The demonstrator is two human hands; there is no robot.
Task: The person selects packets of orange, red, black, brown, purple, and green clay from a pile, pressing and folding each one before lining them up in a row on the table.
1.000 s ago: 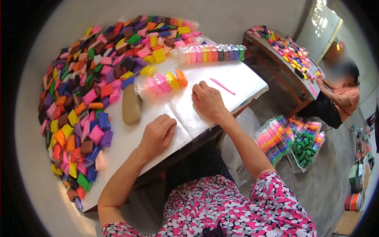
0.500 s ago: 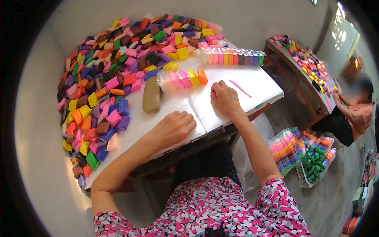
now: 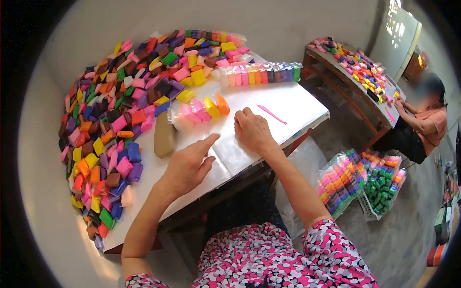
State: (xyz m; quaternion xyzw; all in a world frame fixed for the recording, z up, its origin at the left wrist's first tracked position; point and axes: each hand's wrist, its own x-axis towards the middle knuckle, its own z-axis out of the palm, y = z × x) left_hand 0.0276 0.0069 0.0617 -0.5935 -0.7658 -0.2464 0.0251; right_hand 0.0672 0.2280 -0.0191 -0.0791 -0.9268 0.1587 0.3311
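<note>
My left hand (image 3: 186, 167) is over the white tabletop (image 3: 297, 108), its index finger stretched out and thumb apart, holding nothing. My right hand (image 3: 253, 129) rests on the sheet with its fingers curled together; whatever may be under the fingertips is too small to make out. Beyond my hands lies a partly filled clear sleeve (image 3: 193, 111) with pink packets, a yellow packet (image 3: 211, 107) and an orange packet (image 3: 222, 103) at its right end. A brown-olive block (image 3: 164, 137) lies left of it. The pink plastic tool (image 3: 272, 114) is right of my right hand.
A heap of coloured packets (image 3: 120, 125) covers the table's left and back. A full sleeve (image 3: 259, 75) lies at the back edge. Filled bags (image 3: 342, 180) and a white basket (image 3: 369, 209) stand on the floor at right. Another person (image 3: 429, 125) sits at a second table (image 3: 355, 72).
My left hand has lifted and opened, its index finger and thumb now spread. My right hand stays closed near the same spot on the sheet. The view has shifted slightly.
</note>
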